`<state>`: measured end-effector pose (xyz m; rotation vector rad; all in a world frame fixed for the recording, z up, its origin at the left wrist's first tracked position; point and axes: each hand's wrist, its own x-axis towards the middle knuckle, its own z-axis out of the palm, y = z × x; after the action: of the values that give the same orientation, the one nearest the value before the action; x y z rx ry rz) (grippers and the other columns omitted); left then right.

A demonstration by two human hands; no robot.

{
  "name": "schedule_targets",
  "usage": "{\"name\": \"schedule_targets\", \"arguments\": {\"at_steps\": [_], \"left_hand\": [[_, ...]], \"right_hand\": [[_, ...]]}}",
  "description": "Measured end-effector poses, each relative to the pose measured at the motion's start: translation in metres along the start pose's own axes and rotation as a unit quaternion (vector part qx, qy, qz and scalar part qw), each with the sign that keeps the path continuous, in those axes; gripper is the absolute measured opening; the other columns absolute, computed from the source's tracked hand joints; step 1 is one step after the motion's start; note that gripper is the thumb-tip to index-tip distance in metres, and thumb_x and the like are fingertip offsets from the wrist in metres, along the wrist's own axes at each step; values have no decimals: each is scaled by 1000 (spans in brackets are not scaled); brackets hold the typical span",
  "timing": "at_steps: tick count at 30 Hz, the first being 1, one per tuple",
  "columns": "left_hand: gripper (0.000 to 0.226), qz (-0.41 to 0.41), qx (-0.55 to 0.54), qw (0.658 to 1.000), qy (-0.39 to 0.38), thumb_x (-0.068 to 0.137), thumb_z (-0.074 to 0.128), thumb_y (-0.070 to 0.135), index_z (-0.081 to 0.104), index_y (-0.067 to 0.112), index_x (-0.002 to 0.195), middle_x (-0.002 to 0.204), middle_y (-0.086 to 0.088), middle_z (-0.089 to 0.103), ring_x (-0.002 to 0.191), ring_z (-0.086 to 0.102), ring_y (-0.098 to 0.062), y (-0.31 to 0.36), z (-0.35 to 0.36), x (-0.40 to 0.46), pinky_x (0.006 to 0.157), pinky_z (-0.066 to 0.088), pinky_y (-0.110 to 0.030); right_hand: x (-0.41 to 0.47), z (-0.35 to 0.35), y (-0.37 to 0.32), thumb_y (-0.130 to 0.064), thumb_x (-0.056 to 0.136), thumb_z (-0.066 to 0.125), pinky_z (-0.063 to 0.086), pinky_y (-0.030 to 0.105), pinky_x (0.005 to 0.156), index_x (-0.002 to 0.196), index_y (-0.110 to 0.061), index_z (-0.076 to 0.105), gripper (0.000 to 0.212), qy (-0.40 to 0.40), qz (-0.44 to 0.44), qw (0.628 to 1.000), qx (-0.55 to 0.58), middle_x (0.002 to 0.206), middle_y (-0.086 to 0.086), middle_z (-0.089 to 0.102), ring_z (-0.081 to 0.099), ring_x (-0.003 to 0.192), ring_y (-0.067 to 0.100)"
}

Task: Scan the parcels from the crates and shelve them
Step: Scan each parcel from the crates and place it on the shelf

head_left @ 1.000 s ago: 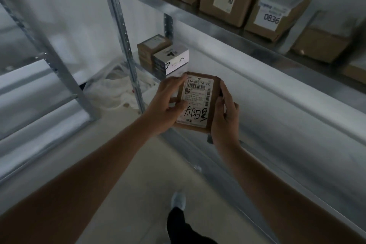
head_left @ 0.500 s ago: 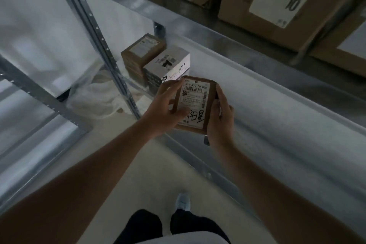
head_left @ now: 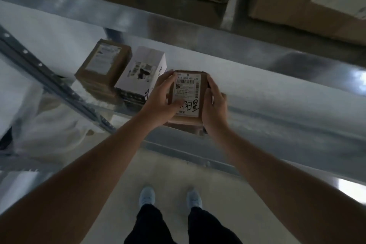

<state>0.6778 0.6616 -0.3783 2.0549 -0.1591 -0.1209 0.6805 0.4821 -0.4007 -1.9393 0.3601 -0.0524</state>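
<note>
Parcel (head_left: 187,97): label up, over shelf (head_left: 267,93) edge.
Hands: left hand (head_left: 162,101), right hand (head_left: 214,107), both clasping it.
Placement: best beside white box (head_left: 143,73).

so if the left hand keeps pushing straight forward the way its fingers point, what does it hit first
Probably nothing right away. The left hand, on the brown parcel, points onto bare shelf. The white box sits just to its left and might brush its knuckles, though depth is unclear.
</note>
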Motion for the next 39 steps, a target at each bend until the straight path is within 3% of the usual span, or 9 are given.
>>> {"name": "schedule_targets", "arguments": {"at_steps": [5,10,14,19,23,25,28,32,39], "left_hand": [[84,-1,27,999,-33,94,67,7,23,14,165,167,10,21,153,27,-15,-11,-7,34,110,53,-37],[82,-16,29,997,-72,91,59,-9,25,8,163,165,-1,23,149,34,-20,-14,-9,53,94,56,-15],[82,-48,46,995,-81,90,56,-12,25,8,163,167,-2,22,150,31,-22,-19,-8,61,110,49,-28],[69,-54,64,992,-92,89,54,-15,37,4,153,147,2,33,126,39,-13,-24,-8,67,72,43,4],[67,-61,85,991,-88,81,56,-3,43,9,146,147,-2,39,132,47,-24,-36,-8,76,102,56,-35],[72,-56,109,989,-83,73,54,9,44,13,144,148,-1,40,132,48,-28,-41,-10,77,103,56,-47],[74,-53,136,986,-79,67,51,13,44,9,141,146,-1,40,130,48,-31,-47,-12,79,99,58,-47],[66,-61,164,981,-80,77,57,3,43,8,141,147,-5,36,128,46,-29,-36,-10,76,98,59,-42],[76,53,251,963,-84,102,60,17,19,6,164,171,-12,18,153,31,-36,-6,-15,60,120,40,-55]], "right_hand": [[15,23,3,-36,116,36,44,4,62,157,-49,45,44,44,34,998,3,123,2,47,56,94,1],[23,44,14,-33,116,35,48,14,74,155,-48,48,44,69,58,995,30,126,5,48,55,98,2],[27,60,21,-41,112,35,65,43,89,151,-54,48,44,79,61,995,30,126,11,61,70,104,21],[28,66,18,-42,113,35,65,43,87,152,-52,49,43,89,73,992,47,126,9,54,70,101,21],[33,70,19,-40,114,34,64,43,87,154,-50,49,43,91,74,992,38,125,7,51,69,101,20],[35,72,20,-44,112,35,66,45,86,151,-53,49,43,84,62,994,33,125,10,57,72,99,21],[38,74,19,-46,111,35,65,38,85,151,-54,50,43,79,60,995,19,123,7,56,70,96,17],[41,65,18,-37,114,37,43,2,61,156,-47,48,44,85,39,995,-32,121,10,57,59,84,6],[15,34,-10,-34,115,43,36,8,62,162,-44,38,49,80,-3,991,-104,122,3,47,49,84,3]]}}
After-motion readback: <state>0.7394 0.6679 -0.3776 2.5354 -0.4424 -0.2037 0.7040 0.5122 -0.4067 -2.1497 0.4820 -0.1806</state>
